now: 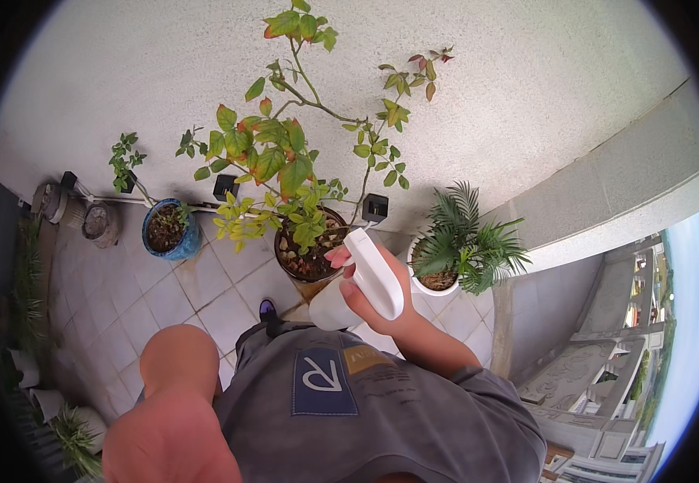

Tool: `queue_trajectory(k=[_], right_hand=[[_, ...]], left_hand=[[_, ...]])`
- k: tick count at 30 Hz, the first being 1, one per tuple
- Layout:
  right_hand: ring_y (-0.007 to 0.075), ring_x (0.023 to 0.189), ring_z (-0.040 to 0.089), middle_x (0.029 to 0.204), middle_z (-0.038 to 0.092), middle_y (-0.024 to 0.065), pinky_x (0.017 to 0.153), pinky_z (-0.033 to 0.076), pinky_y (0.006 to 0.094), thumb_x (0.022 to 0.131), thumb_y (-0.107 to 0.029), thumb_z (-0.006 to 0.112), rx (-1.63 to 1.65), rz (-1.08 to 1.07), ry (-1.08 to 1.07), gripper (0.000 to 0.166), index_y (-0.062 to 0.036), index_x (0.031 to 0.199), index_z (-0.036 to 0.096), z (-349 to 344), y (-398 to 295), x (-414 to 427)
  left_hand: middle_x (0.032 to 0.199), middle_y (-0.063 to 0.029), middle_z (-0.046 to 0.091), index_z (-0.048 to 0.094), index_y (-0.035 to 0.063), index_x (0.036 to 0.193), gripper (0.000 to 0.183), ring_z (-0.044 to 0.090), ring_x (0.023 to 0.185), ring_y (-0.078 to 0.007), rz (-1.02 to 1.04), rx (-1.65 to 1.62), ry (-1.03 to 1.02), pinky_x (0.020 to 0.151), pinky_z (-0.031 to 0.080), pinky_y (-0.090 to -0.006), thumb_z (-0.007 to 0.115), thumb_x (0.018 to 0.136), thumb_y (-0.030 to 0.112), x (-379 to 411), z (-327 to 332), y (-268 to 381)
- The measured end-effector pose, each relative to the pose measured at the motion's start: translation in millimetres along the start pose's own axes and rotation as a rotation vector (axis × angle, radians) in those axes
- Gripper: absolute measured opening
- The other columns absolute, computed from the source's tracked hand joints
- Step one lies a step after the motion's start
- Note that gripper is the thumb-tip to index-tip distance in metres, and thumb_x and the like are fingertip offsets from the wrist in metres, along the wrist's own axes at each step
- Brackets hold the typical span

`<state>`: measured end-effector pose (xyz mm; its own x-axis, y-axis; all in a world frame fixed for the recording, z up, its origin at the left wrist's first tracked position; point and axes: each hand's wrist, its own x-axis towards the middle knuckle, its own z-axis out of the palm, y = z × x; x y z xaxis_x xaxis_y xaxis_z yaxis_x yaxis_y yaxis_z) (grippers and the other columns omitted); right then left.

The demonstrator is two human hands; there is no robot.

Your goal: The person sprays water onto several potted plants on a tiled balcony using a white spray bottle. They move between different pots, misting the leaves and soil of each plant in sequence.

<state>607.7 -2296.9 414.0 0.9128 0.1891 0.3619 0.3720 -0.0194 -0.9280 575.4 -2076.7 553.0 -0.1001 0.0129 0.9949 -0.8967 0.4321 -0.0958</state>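
My right hand [385,296] grips a white spray bottle [375,275] by its trigger head. The bottle's pale body [328,307] hangs below, partly behind the hand. Just beyond the spray head stands a tall leafy shrub [283,151] in a round brown pot [295,265], its branches spreading against the wall. Some of its leaves are yellowish with red edges. At the lower left, my left hand [171,441] is raised very close to the camera. Its fingers run out of the picture, so I cannot see what they touch.
Right of the shrub is a small palm in a white pot [440,292]. To the left stand a blue pot [171,241] with a small plant and a weathered pot [100,223]. Black boxes [375,207] line the wall base. A carved balustrade [578,362] runs along the right.
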Motion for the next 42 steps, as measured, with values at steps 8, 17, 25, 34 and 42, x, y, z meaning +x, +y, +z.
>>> queue_trajectory(k=[8, 17, 25, 34, 42], right_hand=[[0.0188, 0.097, 0.055, 0.100, 0.057, 0.0094, 0.082, 0.042, 0.0286, 0.076, -0.002, 0.057, 0.055, -0.095, -0.028, 0.034, 0.0007, 0.109, 0.050, 7.4, -14.6, 5.7], [0.0184, 0.099, 0.055, 0.101, 0.055, 0.0083, 0.077, 0.042, 0.0273, 0.078, -0.004, 0.058, 0.175, -0.152, -0.067, 0.036, 0.0008, 0.112, 0.048, 18.7, -18.4, -5.5], [0.0152, 0.097, 0.053, 0.104, 0.055, 0.0083, 0.074, 0.041, 0.0237, 0.078, -0.005, 0.059, 0.098, -0.103, 0.099, 0.038, 0.0011, 0.114, 0.047, 48.5, -31.2, -16.5], [0.0212, 0.100, 0.054, 0.101, 0.054, 0.0105, 0.070, 0.043, 0.0263, 0.080, -0.011, 0.060, -0.021, -0.086, 0.400, 0.041, 0.0029, 0.116, 0.044, 118.1, -47.8, -26.8], [0.0235, 0.098, 0.051, 0.095, 0.052, 0.0058, 0.068, 0.040, 0.0271, 0.072, -0.036, 0.071, 0.013, 0.053, 0.689, 0.058, -0.0037, 0.112, 0.045, 186.8, -90.2, -3.3]], left_hand=[[0.139, 0.0190, 0.027, 0.040, 0.0253, 0.134, 0.053, 0.050, 0.060, -0.0069, 0.361, -0.051, -0.045, 0.054, 0.039, -0.0247, 0.056, 0.084, 0.014, -3.6, -14.5, -23.3], [0.140, 0.0208, 0.026, 0.040, 0.0267, 0.134, 0.053, 0.051, 0.059, -0.0081, 0.343, -0.032, -0.102, 0.053, 0.035, -0.0258, 0.053, 0.086, 0.011, 7.7, -2.9, -5.6], [0.145, 0.0164, 0.021, 0.037, 0.0215, 0.136, 0.056, 0.055, 0.066, -0.0101, 0.257, -0.108, -0.052, 0.059, 0.041, -0.0258, 0.053, 0.084, 0.005, 2.1, -28.6, 4.7], [0.137, -0.0121, 0.033, 0.033, 0.0093, 0.133, 0.065, 0.050, 0.107, -0.0277, -1.145, -0.285, 0.122, 0.087, 0.039, -0.0384, 0.058, 0.082, 0.040, -135.4, -102.8, -2.1], [0.129, -0.0095, 0.037, 0.021, 0.0040, 0.136, 0.084, 0.041, 0.117, -0.0181, -1.566, -1.311, -0.071, 0.098, 0.033, -0.0344, 0.074, 0.074, 0.026, -203.6, -107.9, 24.4]])
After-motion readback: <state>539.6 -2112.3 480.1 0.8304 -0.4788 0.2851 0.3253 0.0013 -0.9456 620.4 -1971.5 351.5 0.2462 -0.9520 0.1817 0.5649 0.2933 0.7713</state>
